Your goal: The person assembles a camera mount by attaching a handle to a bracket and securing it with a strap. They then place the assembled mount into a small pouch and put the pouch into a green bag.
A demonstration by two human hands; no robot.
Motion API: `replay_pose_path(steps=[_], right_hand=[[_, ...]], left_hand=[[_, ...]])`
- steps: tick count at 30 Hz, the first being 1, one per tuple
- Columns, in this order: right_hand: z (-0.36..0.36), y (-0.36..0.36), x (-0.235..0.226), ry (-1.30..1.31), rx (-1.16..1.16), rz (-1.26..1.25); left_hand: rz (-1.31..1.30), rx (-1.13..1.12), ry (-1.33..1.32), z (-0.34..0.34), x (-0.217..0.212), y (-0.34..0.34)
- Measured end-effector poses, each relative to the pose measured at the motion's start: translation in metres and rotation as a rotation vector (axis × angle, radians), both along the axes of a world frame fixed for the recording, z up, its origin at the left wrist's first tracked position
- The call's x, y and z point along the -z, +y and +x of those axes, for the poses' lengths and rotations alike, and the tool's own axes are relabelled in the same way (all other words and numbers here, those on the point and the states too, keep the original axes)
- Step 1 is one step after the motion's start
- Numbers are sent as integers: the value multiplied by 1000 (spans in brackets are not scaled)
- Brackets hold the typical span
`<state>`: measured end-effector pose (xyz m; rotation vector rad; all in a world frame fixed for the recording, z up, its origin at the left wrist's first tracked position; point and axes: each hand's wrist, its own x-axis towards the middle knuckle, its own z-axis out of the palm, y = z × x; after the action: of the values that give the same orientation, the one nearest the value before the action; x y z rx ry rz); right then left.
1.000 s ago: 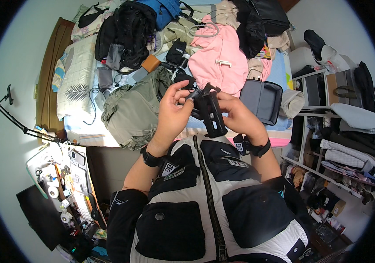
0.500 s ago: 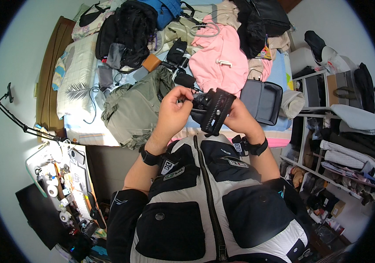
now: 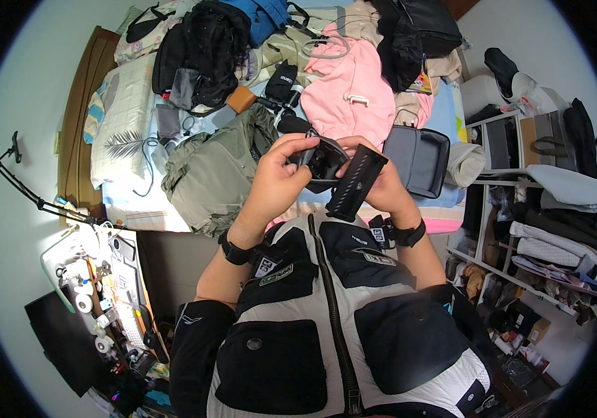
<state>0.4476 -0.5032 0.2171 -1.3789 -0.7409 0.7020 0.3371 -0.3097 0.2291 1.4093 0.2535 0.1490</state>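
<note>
Both hands are raised in front of my chest, over the near edge of the bed. My left hand (image 3: 279, 174) is closed on the left rim of a small black case (image 3: 325, 159), with its thumb bent inward at the opening. The case's dark hollow faces up; what lies inside cannot be made out. On the other side, my right hand (image 3: 387, 187) grips the case behind a long black panel (image 3: 357, 184) with a striped, woven-looking surface. The panel slants across the right fingers and hides part of them. Whether it is joined to the case is unclear.
An olive-green garment (image 3: 218, 171) lies left of my hands, a pink garment (image 3: 350, 90) beyond them. An open grey case (image 3: 417, 161) rests to the right. Backpacks (image 3: 204, 52) crowd the far side. A cluttered desk (image 3: 113, 285) stands left, shelves (image 3: 514, 209) right.
The case has turned so its opening faces up more. The striped panel has swung to the right. My left fingers have shifted onto the case's rim.
</note>
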Motion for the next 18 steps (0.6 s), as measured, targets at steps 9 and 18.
replay_pose_path(steps=[9,18], right_hand=[[0,4,14,9,203,60],[1,4,12,-267,217,-40]], left_hand=[[-250,178,-135,2,9,-2],[-435,91,-33,2,14,0]])
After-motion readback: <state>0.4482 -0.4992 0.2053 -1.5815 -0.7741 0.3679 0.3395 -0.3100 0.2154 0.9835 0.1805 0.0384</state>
